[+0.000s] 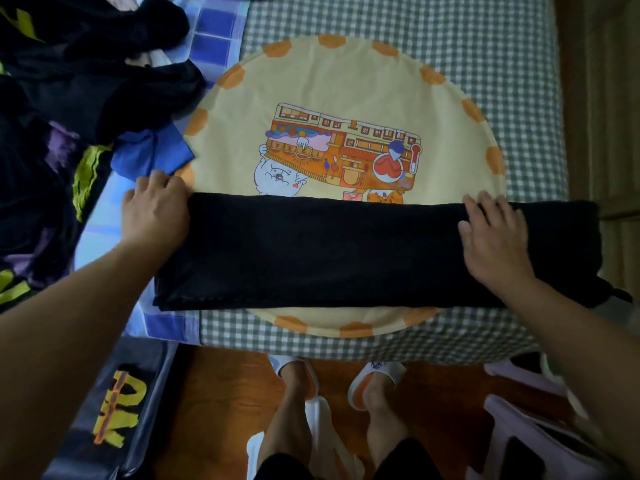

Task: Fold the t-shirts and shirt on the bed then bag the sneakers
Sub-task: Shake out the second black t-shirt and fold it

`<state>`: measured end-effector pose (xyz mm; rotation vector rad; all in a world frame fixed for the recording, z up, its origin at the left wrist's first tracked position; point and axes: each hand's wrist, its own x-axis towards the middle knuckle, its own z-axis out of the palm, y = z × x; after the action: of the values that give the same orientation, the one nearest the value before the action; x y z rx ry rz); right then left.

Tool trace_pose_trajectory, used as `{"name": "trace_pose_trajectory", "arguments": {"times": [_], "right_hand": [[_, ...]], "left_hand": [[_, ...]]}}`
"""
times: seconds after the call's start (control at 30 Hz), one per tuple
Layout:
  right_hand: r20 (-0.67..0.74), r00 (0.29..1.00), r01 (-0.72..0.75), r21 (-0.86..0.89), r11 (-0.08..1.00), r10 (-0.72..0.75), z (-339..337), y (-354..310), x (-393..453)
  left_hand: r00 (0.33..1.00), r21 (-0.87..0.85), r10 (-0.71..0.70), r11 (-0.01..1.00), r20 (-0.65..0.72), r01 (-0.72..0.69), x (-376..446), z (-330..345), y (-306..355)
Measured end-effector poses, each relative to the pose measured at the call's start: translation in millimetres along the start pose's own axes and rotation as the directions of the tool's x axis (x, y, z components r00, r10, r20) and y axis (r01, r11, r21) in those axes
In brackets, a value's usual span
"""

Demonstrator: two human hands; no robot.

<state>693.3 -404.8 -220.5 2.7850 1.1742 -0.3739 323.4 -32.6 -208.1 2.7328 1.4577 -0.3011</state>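
Observation:
A black garment [329, 251], folded into a long band, lies across the near part of the bed on a round yellow cloth [346, 74] with a cartoon print. My left hand [156, 209] grips the band's left end, fingers curled over its far edge. My right hand [495, 237] lies flat on the right part with fingers spread. A heap of dark clothes [86, 81] with a blue t-shirt [149, 157] sits at the left of the bed. No sneakers can be made out.
The bed has a grey checked sheet [485, 46] and a blue patterned cover [214, 32] on the left. Below are a wooden floor [214, 393], my feet in slippers [374, 379], a dark bag with yellow print [114, 410] and pale plastic items [526, 427] at right.

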Motion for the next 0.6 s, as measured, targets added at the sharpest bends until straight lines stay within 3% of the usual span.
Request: {"name": "trace_pose_trajectory", "arguments": {"times": [0.07, 0.1, 0.17, 0.2, 0.27, 0.3, 0.37, 0.43, 0.5, 0.6], "right_hand": [[0.010, 0.997, -0.077, 0.022, 0.997, 0.077, -5.5, 2.3, 1.4], [-0.002, 0.993, -0.122, 0.039, 0.992, 0.122, -10.8, 1.0, 2.9], [-0.072, 0.989, -0.128, 0.060, 0.990, 0.132, -20.9, -11.0, 3.0], [-0.119, 0.990, -0.064, 0.064, 0.996, 0.071, -24.1, -22.2, 0.4], [-0.168, 0.978, 0.132, 0.028, 0.991, -0.126, -19.9, -46.7, -9.5], [-0.140, 0.969, 0.205, -0.012, 0.979, -0.204, -12.6, -54.1, -14.3], [-0.013, 0.975, 0.219, -0.071, 0.973, -0.221, 6.4, -51.3, -19.0], [0.043, 0.990, 0.138, -0.118, 0.983, -0.134, 19.8, -35.9, -16.3], [0.052, 0.996, 0.078, -0.133, 0.988, -0.072, 20.9, -35.0, -12.3], [-0.045, 0.997, 0.054, -0.023, 0.998, -0.055, 5.3, -74.4, -27.5]], "left_hand": [[0.973, -0.072, -0.230, 0.971, -0.027, 0.227, -3.0, -4.2, 9.8], [0.966, -0.102, -0.235, 0.969, -0.108, 0.225, -7.2, -6.6, 15.9], [0.969, -0.123, 0.008, 0.992, -0.246, -0.039, -22.6, -11.2, 42.2], [0.953, -0.129, 0.175, 0.969, -0.246, -0.211, -34.1, -11.8, 60.3], [0.916, -0.101, 0.382, 0.913, -0.127, -0.395, -57.8, -2.6, 92.5], [0.926, -0.087, 0.375, 0.922, -0.041, -0.378, -65.2, 9.0, 98.5], [0.979, -0.082, 0.192, 0.979, 0.070, -0.186, -68.0, 33.2, 85.6], [0.995, -0.110, 0.015, 0.994, 0.095, -0.005, -61.9, 49.2, 59.7], [0.987, -0.121, -0.082, 0.988, 0.138, 0.099, -56.8, 51.9, 37.8], [0.936, -0.228, -0.303, 0.913, 0.180, 0.339, -67.3, 40.8, 22.3]]}}
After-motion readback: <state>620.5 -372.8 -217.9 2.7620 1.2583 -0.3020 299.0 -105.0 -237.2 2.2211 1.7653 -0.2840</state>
